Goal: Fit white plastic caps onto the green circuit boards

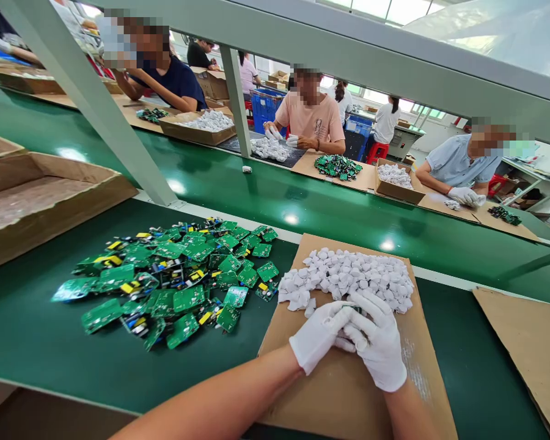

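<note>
Both hands are in white knit gloves, closed in on one piece: the left hand [318, 335] and right hand [379, 342] pinch a small dark-green circuit board [354, 308] between their fingertips. Only a sliver shows; can't tell whether anything white is on it, or whether the curled fingers hide a second piece. It's held just above the brown cardboard work sheet [334, 400], at the near edge of a heap of crumpled white lumps [357, 275].

Progress, my read: one piece in hand, unfinished. The big pile of green circuit boards with yellow and black components [187, 299], left of the sheet, looks like plenty left. If the white lumps are finished pieces, a good batch is done; can't confirm from here.

Further out: a shallow brown cardboard tray [64, 221] far left, a flat brown cardboard piece [531, 342] on the right. Across the glossy green belt [211, 165], a co-worker in a pink shirt [312, 116], also gloved, sits at similar white lumps and boards.
</note>
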Action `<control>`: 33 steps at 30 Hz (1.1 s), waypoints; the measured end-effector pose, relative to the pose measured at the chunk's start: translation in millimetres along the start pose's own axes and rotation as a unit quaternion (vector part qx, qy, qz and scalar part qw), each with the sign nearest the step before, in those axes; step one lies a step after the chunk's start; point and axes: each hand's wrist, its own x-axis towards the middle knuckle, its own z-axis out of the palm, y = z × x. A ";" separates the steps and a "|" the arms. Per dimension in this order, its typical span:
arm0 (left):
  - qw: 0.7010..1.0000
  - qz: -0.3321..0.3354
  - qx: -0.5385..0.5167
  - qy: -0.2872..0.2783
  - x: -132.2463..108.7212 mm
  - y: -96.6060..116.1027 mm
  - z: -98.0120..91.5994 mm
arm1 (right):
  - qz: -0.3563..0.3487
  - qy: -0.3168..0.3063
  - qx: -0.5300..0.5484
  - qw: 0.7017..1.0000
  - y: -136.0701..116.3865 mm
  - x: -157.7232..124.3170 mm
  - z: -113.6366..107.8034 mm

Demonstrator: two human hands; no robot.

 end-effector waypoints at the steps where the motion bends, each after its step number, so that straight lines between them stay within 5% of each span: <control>1: 1.000 -0.003 0.016 0.007 -1.8 3.1 1.4 | 0.018 -0.020 0.026 0.999 -1.7 0.7 -2.2; 6: 0.997 -0.011 0.060 0.036 -5.5 14.5 5.1 | 0.190 -0.012 0.236 0.953 -8.3 -2.9 -1.0; 11: 0.998 -0.001 0.056 0.031 -3.4 12.1 4.4 | 0.294 -0.092 0.255 0.916 -5.7 -6.5 11.5; 20: 0.995 0.013 0.085 -0.056 -7.4 16.3 4.5 | 0.328 -0.067 0.281 0.899 -8.1 -1.6 2.2; 25: 0.997 0.001 0.076 -0.018 -7.4 17.5 4.4 | 0.360 -0.107 0.346 0.860 -9.0 -3.1 2.4; 33: 0.996 -0.052 -0.042 -0.055 -4.0 17.7 -0.5 | 0.286 -0.071 0.276 0.915 -3.3 -2.7 4.1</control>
